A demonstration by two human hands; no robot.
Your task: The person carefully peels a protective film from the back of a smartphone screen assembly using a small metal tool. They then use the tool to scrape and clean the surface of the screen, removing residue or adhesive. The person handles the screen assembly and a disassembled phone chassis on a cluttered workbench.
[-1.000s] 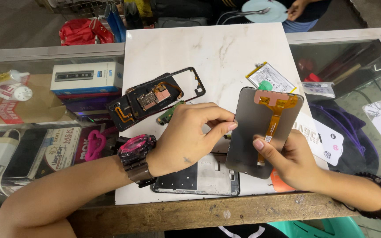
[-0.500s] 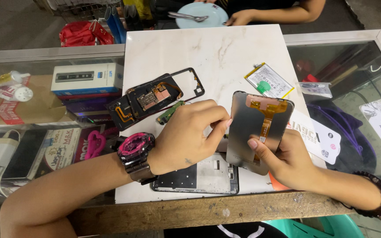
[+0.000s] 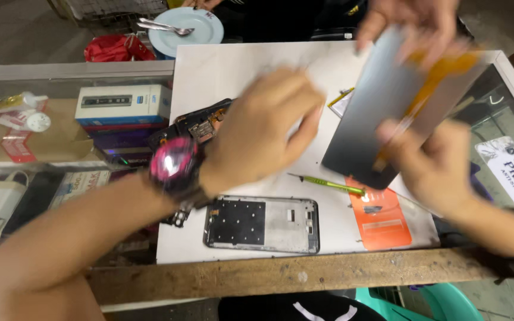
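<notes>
My right hand grips the lower edge of a dark grey phone display panel with an orange flex cable on its back, held tilted above the white slab. Another person's hand reaches in from the far side and touches the panel's top edge. My left hand, with a pink watch on the wrist, hovers just left of the panel, blurred, with nothing in it. Below it lie a bare phone middle frame and a thin green tool.
An opened phone housing with its board lies at the slab's left. An orange card lies at the front right. A plate with spoons, a red bag and a white box sit further off. A wooden edge runs along the front.
The panel has risen and moved up and to the right. My left hand has come off its edge. Another person's hand now meets the panel's top.
</notes>
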